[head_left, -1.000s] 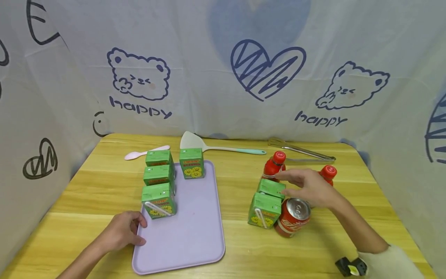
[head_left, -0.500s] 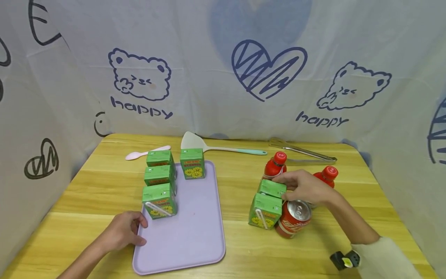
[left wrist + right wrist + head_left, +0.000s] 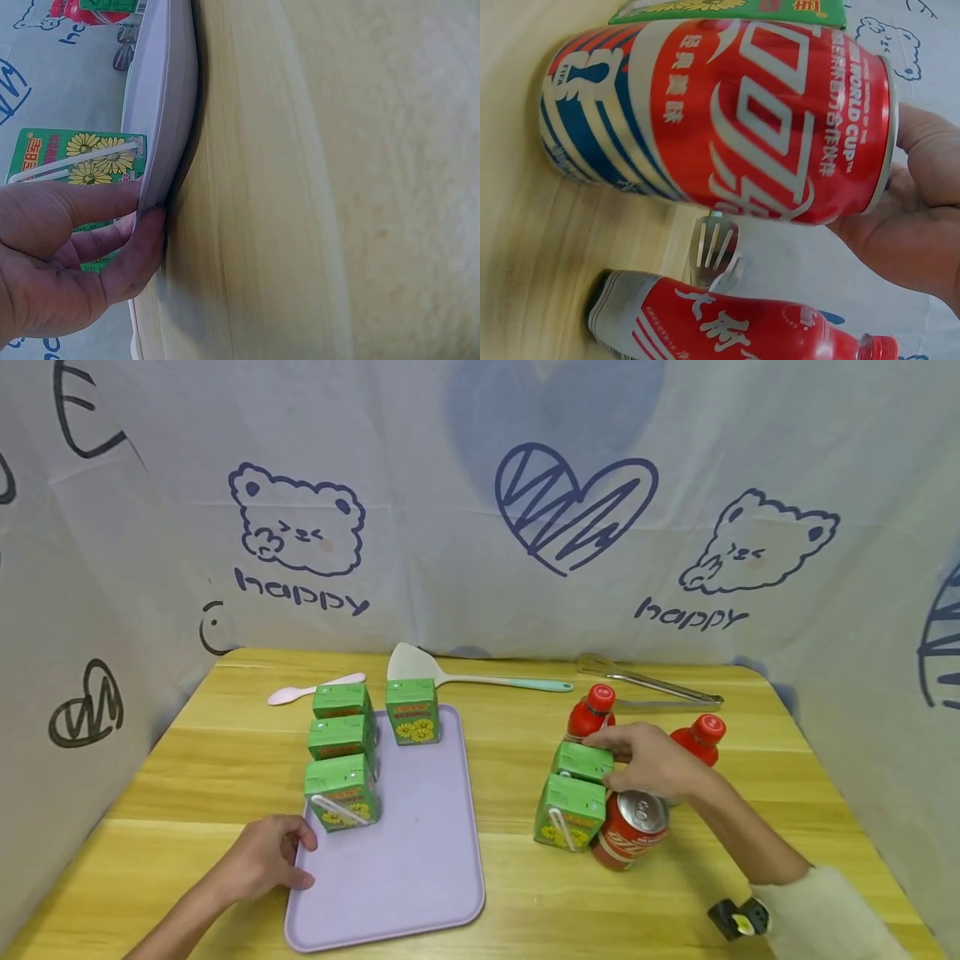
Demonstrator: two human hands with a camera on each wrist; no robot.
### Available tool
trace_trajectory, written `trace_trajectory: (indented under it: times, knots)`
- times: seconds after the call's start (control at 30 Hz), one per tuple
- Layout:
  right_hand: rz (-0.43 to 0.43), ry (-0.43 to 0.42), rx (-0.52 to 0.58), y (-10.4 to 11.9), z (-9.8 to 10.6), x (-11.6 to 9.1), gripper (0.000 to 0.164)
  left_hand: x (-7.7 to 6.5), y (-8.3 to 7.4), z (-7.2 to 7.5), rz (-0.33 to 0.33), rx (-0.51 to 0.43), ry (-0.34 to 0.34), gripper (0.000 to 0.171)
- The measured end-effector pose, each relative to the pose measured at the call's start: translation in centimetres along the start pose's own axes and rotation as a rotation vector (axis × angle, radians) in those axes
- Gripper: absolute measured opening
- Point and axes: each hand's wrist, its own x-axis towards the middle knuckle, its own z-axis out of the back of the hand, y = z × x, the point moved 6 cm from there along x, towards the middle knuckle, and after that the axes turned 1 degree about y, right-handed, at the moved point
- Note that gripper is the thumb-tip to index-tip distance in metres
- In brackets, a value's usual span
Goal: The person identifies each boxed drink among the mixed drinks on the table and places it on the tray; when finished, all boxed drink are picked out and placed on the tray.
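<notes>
My left hand (image 3: 258,860) pinches the left rim of a lilac tray (image 3: 405,877); in the left wrist view its fingers and thumb are on either side of the tray's edge. Several green drink cartons (image 3: 341,797) stand on the tray along its left and far sides. On the right, my right hand (image 3: 652,764) grips the rear one of two green cartons (image 3: 583,760), fingers behind it and thumb on its near side. In front stands the other carton (image 3: 568,814). A red cola can (image 3: 742,120) stands under the hand, hiding the grip in the right wrist view.
Two red-capped bottles stand behind: one bottle (image 3: 592,714) beyond the cartons, another bottle (image 3: 697,739) beyond my right hand. Along the table's far side lie a pink spoon (image 3: 292,694), a white spatula (image 3: 412,664) and metal tongs (image 3: 660,689). A printed cloth (image 3: 420,527) hangs behind.
My right hand has come down and slightly left onto the rear carton, its fingers and thumb closing in on it. The left hand and the tray have not moved.
</notes>
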Motion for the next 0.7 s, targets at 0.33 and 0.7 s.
trace_trajectory:
  times: [0.33,0.7]
  knots:
    - [-0.083,-0.009,-0.027,-0.21,-0.39,0.40,0.052,0.08,-0.02,-0.19,0.022,-0.008,-0.005,0.038]
    - [-0.021,-0.038,-0.016,0.04,0.03,0.12,0.048,-0.03,-0.03,-0.02,0.001,0.000,-0.014,0.038]
